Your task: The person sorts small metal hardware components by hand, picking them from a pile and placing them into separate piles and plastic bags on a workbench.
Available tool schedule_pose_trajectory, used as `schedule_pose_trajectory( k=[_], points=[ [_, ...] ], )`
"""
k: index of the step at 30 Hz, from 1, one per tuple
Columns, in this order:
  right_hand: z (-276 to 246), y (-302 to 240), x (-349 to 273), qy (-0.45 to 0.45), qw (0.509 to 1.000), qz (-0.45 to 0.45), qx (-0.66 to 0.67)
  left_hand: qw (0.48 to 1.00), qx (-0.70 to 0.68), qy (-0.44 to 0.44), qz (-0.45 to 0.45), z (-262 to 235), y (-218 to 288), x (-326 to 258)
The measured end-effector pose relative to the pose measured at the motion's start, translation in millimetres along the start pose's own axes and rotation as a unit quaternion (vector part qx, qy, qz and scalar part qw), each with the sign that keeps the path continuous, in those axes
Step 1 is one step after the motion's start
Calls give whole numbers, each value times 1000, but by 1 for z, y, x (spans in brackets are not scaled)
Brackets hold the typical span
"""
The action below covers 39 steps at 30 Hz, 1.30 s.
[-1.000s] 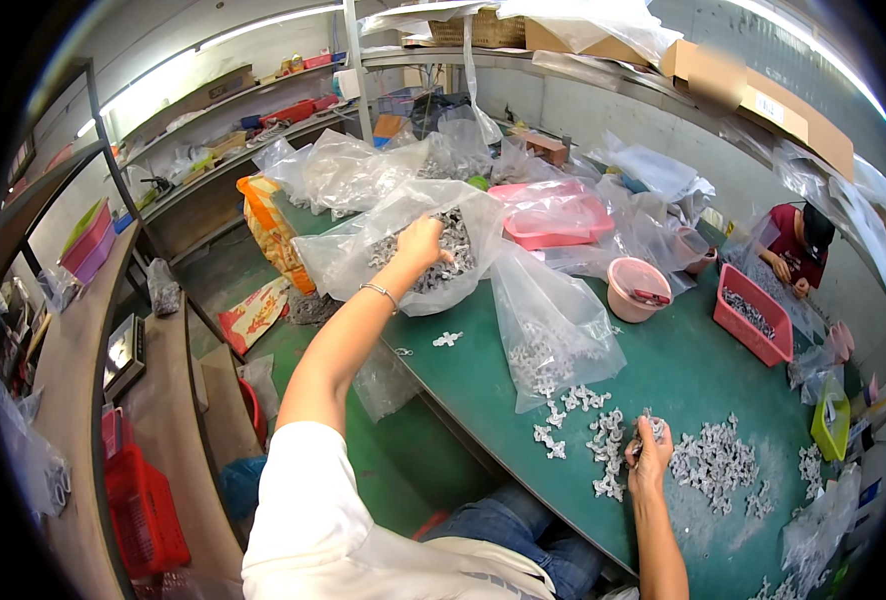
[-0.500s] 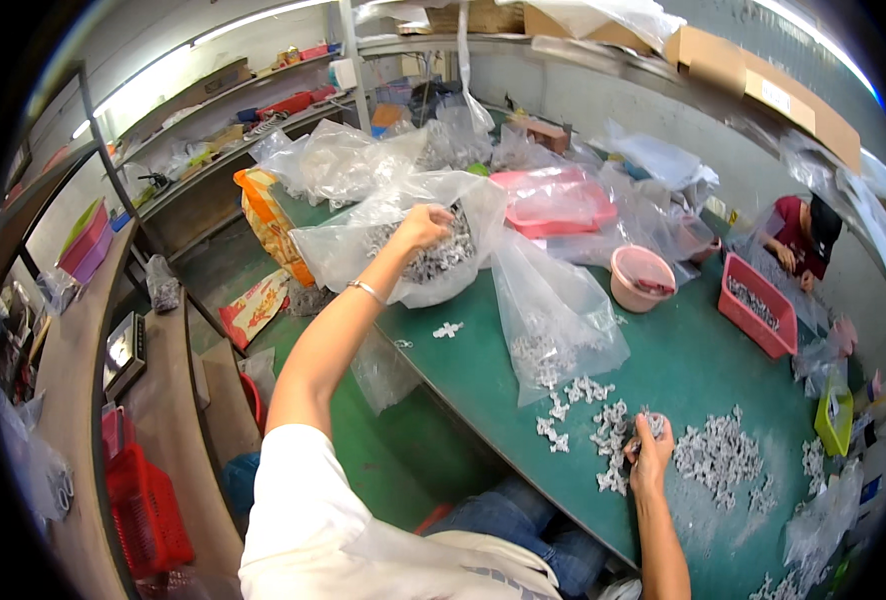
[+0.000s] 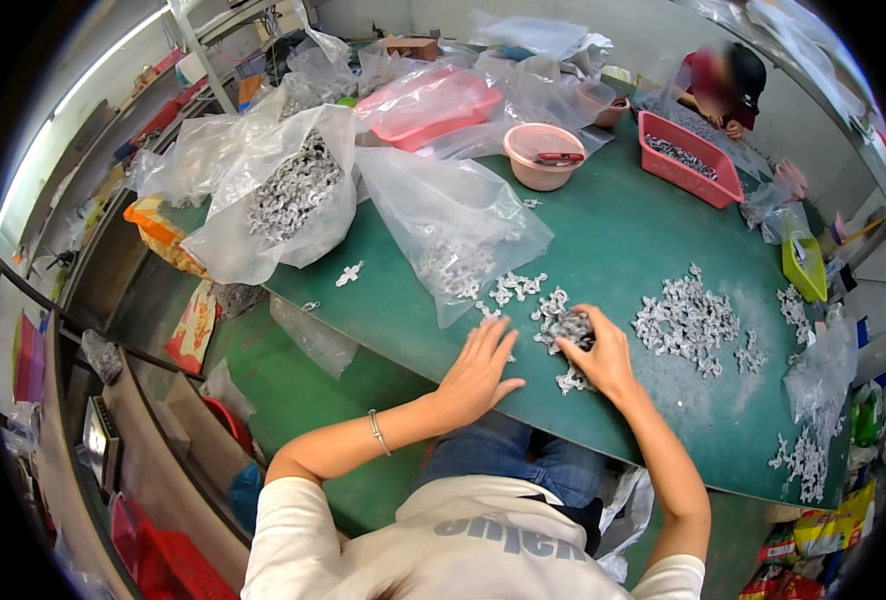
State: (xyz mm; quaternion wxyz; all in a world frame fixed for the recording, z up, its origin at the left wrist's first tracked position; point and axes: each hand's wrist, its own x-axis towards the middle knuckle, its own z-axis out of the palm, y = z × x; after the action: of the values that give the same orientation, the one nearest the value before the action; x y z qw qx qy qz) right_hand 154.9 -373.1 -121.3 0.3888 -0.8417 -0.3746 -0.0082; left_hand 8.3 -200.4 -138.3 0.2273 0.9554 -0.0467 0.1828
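Note:
My left hand (image 3: 478,372) is flat over the near edge of the green table, fingers stretched out, with nothing seen in it. Some small grey knobbly parts lie at its fingertips, partly covered. Just to the right, my right hand (image 3: 603,355) curls around a clump of the small grey parts (image 3: 572,328). More loose grey parts (image 3: 551,303) lie under and beside that hand. Beyond my left hand lies a clear plastic bag (image 3: 433,200) with similar parts in its mouth. A larger open bag (image 3: 298,190) full of them stands at the left.
A spread pile of grey parts (image 3: 691,322) lies right of my right hand. Farther back are a pink bucket (image 3: 541,175), a pink bin (image 3: 698,180) and a pink tray (image 3: 423,118) under plastic. A co-worker (image 3: 718,85) sits at the far right. A green basket (image 3: 805,268) stands at the right edge.
My left hand has come out of the large bag of parts and back toward my right hand, its fingers now spread. My right hand still holds parts. The view has turned downward and right.

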Motion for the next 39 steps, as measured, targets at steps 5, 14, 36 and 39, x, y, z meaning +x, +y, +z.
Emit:
schedule_pose_trajectory(
  k=[5, 14, 36, 39],
  points=[
    [-7, -3, -9, -66, 990, -124, -29, 996, 64, -29, -54, 22, -26, 26],
    [-1, 20, 17, -82, 988, -55, 122, 999, -22, -23, -20, 32, -49, 80],
    [-38, 16, -19, -247, 965, -75, -45, 975, -121, -178, 50, 14, -37, 64],
    [-32, 18, -23, -240, 967, -71, -42, 958, -209, -195, 19, -3, -36, 51]
  ],
)
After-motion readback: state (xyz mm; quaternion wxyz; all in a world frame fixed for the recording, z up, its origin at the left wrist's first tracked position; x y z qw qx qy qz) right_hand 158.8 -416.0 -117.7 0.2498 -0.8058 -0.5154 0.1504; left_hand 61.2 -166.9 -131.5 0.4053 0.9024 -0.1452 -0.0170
